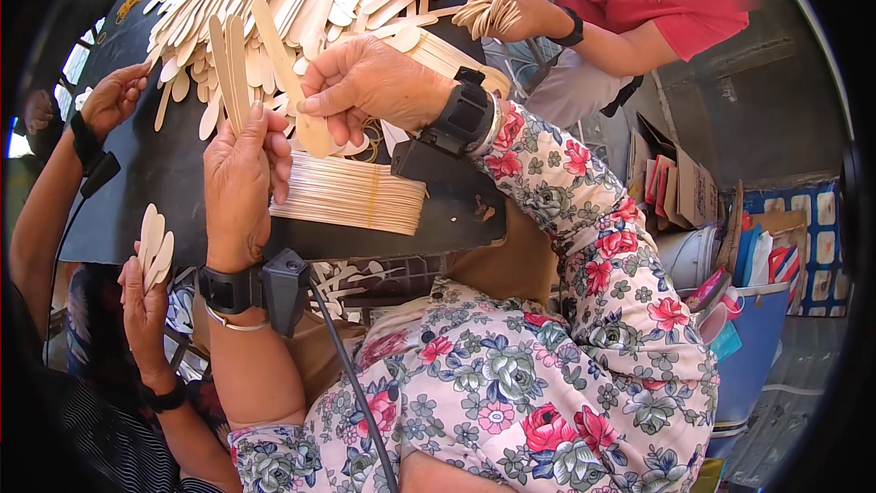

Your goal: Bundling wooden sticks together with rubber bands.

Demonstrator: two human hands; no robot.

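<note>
My left hand [239, 178] is closed around a few flat wooden spoons [234, 73], which stand upright above its thumb and fingers. Just to the right, my right hand [379, 84] pinches a single wooden spoon [276, 47] between thumb and fingers. That spoon tilts to the upper left, its wide rounded end pointing down near my left fingers. Below both hands a stacked bundle of pale wooden spoons [351, 196] lies along the near part of the table, a thin band around it. Beyond my hands spreads a large loose pile of wooden spoons [265, 0].
Another bundle [456, 62] lies on the dark table [109, 196] past my right wrist. Co-workers' hands hold spoons at the far right [511, 14] and lower left [144, 310]; another hand [114, 99] reaches the pile's left edge. A blue bin [753, 347] stands to the right.
</note>
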